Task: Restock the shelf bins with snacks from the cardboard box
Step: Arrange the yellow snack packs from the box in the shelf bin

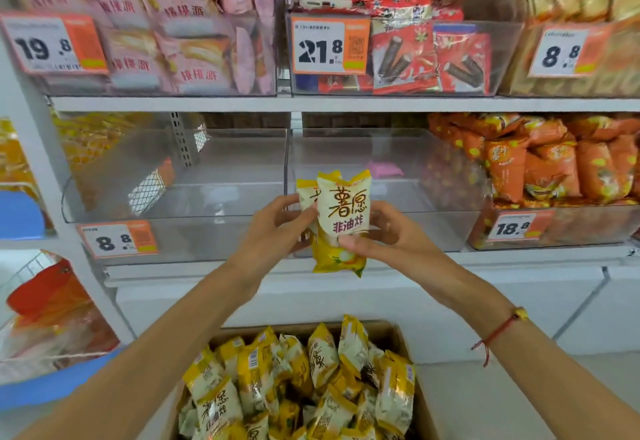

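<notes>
We grip yellow packs point(343, 211) reading "薯愿 非油炸" in both hands, left point(277, 228) and right point(377, 235), before clear bins point(214, 204); box point(401, 339) at six o'clock; tag "8.8" point(119, 238) at nine.

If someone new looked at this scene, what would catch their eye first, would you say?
Probably the yellow-and-white snack packs held up at centre by the left hand and right hand, in front of two nearly empty clear bins. Below, the cardboard box brims with matching packs.
</notes>
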Demonstrator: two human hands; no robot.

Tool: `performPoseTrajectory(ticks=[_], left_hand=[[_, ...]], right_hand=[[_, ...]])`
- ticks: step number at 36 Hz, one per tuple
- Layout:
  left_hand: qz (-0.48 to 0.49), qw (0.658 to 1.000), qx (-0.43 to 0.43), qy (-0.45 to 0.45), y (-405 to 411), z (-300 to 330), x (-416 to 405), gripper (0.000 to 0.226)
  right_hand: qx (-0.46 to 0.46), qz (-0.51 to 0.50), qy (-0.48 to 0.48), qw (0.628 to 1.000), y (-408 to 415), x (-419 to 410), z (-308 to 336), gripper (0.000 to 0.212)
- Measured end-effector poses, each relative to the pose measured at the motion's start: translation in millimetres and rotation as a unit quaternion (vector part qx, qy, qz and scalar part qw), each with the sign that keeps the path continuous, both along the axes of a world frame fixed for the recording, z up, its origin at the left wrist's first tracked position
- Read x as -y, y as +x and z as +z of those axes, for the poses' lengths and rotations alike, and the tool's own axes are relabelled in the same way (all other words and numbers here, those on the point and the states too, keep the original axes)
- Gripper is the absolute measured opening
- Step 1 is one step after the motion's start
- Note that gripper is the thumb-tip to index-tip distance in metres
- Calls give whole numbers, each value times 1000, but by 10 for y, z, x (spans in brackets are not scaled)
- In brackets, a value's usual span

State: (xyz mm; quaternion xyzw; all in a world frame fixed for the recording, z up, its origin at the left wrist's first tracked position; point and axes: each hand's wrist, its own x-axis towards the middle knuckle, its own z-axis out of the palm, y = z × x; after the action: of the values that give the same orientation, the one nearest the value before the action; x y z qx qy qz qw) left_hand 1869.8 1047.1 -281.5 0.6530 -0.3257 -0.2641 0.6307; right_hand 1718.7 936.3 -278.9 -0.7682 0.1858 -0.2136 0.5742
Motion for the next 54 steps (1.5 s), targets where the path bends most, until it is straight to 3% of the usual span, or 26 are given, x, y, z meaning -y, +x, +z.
performPoseTrajectory(ticks=[3, 6, 10, 14, 17, 21, 27, 32, 36, 40, 46, 50, 54], left_hand=[[-20, 999, 37, -3, 77, 159, 122, 17], [-60, 996, 65, 5, 134, 298, 252, 12], [-64, 992, 104, 27, 260, 440, 438, 33], [-56, 980, 184, 54, 429, 494, 586, 40], [23, 958, 279, 61, 706, 319, 647, 42], [106, 909, 388, 114, 1066, -51, 630, 49], [69, 940, 315, 110, 1199, -303, 659, 65], [22, 959, 278, 58, 1257, -345, 672, 52], [-6, 966, 256, 39, 1276, -371, 658, 44], [-17, 965, 259, 38, 1273, -376, 654, 53], [25, 950, 304, 61, 1215, -355, 659, 62], [31, 942, 323, 83, 1178, -326, 640, 69], [38, 932, 345, 109, 1156, -309, 613, 69]], right_hand=[[-27, 34, -11, 999, 98, 155, 140, 87], [-46, 70, -25, 996, 213, 289, 256, 85], [-24, 78, -24, 996, 414, 486, 325, 84], [-20, 75, -38, 996, 621, 717, 332, 50], [-53, 53, -55, 996, 789, 975, 271, 41], [-115, 16, -97, 988, 1129, 1388, 119, 65], [-170, 46, -120, 977, 1794, 1749, -139, 65], [-178, 48, -98, 978, 2253, 1889, -395, 108], [-175, 57, -64, 981, 2386, 1962, -539, 116], [-155, 42, -33, 986, 2326, 1999, -589, 93], [-133, -30, -50, 989, 2283, 2017, -619, 77], [-121, -42, -39, 991, 2292, 2011, -635, 91], [-123, -48, -58, 990, 2353, 1982, -691, 85]])
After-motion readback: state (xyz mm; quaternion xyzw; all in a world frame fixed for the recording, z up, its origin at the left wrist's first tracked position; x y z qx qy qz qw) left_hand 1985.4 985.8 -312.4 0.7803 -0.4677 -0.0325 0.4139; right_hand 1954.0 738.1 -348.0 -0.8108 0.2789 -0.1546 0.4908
